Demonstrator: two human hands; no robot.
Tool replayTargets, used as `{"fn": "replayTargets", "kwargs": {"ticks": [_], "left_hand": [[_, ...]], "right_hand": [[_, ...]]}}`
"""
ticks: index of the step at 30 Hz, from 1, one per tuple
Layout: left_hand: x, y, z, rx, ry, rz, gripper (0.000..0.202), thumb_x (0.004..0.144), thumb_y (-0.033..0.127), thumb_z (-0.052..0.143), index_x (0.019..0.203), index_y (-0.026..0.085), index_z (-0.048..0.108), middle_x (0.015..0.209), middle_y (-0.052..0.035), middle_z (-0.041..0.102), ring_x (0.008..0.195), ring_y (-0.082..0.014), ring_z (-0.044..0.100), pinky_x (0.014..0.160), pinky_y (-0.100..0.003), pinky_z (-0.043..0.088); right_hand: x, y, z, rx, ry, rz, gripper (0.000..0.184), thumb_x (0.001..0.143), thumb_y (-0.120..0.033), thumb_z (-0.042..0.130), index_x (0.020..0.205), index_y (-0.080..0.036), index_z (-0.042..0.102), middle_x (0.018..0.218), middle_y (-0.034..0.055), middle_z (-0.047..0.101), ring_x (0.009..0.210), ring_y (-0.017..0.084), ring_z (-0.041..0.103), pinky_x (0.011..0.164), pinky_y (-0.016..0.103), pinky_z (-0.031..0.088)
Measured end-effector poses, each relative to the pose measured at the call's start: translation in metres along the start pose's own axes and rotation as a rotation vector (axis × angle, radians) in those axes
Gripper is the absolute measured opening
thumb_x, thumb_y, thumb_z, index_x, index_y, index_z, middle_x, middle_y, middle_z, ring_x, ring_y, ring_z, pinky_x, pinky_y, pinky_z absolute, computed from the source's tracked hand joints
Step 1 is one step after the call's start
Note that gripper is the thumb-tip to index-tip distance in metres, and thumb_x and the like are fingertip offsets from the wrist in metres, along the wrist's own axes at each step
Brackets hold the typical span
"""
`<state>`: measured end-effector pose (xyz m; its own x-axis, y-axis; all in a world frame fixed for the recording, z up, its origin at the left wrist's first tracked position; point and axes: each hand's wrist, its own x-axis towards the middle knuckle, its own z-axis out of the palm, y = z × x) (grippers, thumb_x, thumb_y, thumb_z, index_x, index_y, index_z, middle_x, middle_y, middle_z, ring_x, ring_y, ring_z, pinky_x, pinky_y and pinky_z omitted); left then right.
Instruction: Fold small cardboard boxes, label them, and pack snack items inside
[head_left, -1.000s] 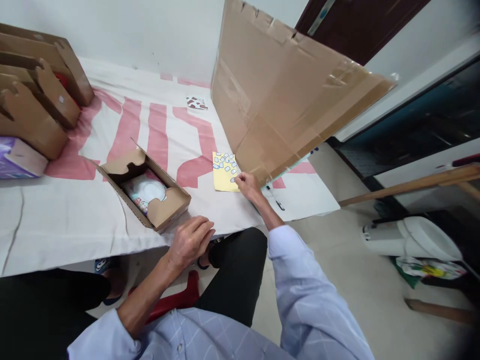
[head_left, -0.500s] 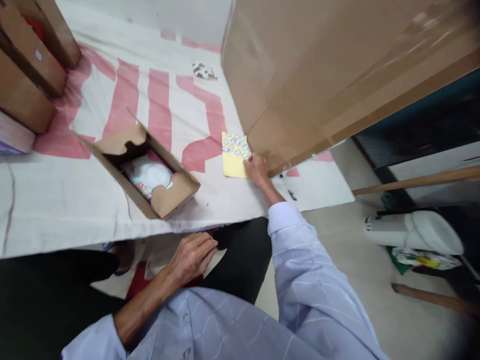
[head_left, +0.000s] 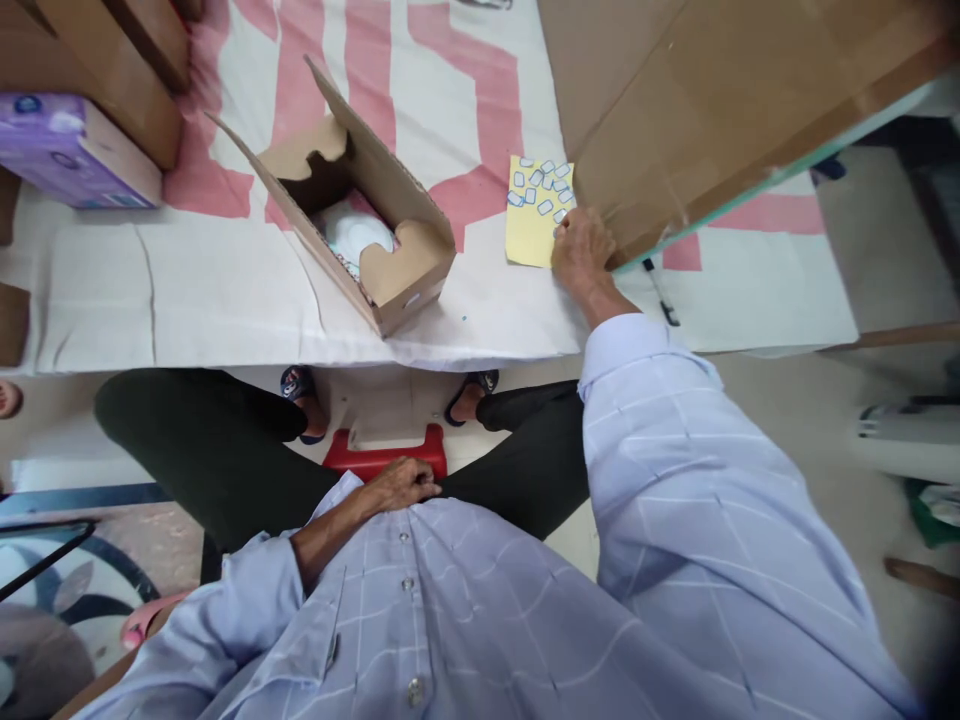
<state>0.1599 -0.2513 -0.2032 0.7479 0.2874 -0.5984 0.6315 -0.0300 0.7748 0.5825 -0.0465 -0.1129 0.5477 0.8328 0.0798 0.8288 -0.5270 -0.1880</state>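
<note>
Yellow sheet [head_left: 529, 240], upper centre | right hand [head_left: 585, 246] bunched right at its edge | left hand [head_left: 405, 482] curled, lower centre | grips? can't tell

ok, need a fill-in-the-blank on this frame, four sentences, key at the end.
1. The person's ____ hand overlaps the right edge of the rectangular yellow paper sheet.
2. The small pale shapes on the sheet have ____ outlines.
3. In the picture, the open brown cardboard box stands to the ____ of the sheet.
4. The round object inside the box is coloured ____.

Missing words: right; blue; left; white.
</note>
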Motion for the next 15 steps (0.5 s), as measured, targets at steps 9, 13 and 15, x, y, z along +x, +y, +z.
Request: {"fn": "replayTargets", "kwargs": {"ticks": [9, 13, 15], "left_hand": [[-0.014, -0.005, -0.014, 0.051, 0.018, 0.042, 0.034, 0.098, 0.046, 0.061, 0.086, 0.019, 0.077, 0.084, -0.0051, 0.073, 0.078, -0.0205, 0.064, 0.071, -0.030, 0.041], [-0.003, -0.017, -0.032, 0.162, 0.003, 0.046, 0.024, 0.094, 0.037, 0.065, 0.090, 0.020, 0.081, 0.092, -0.0077, 0.079, 0.084, -0.0222, 0.068, 0.076, -0.031, 0.045], [0.005, -0.021, -0.039, 0.210, -0.047, 0.038, 0.016, 0.089, 0.029, 0.068, 0.086, 0.020, 0.081, 0.090, -0.0067, 0.080, 0.084, -0.0219, 0.069, 0.077, -0.030, 0.046]], "right_hand": [[-0.066, -0.034, -0.055, 0.075, -0.026, -0.172, 0.038, 0.115, -0.028, 0.041, 0.133, -0.011, 0.069, 0.144, 0.0218, 0.067, 0.132, 0.031, 0.065, 0.113, 0.053, 0.049], [-0.189, -0.059, -0.025, 0.401, -0.435, -0.301, 0.018, 0.103, -0.029, 0.064, 0.094, -0.022, 0.077, 0.093, 0.0067, 0.079, 0.100, 0.026, 0.073, 0.096, 0.041, 0.057], [-0.241, -0.066, 0.004, 0.599, -0.695, -0.130, 0.019, 0.092, -0.024, 0.079, 0.073, -0.023, 0.074, 0.069, 0.0034, 0.072, 0.086, 0.025, 0.074, 0.081, 0.034, 0.056]]}}
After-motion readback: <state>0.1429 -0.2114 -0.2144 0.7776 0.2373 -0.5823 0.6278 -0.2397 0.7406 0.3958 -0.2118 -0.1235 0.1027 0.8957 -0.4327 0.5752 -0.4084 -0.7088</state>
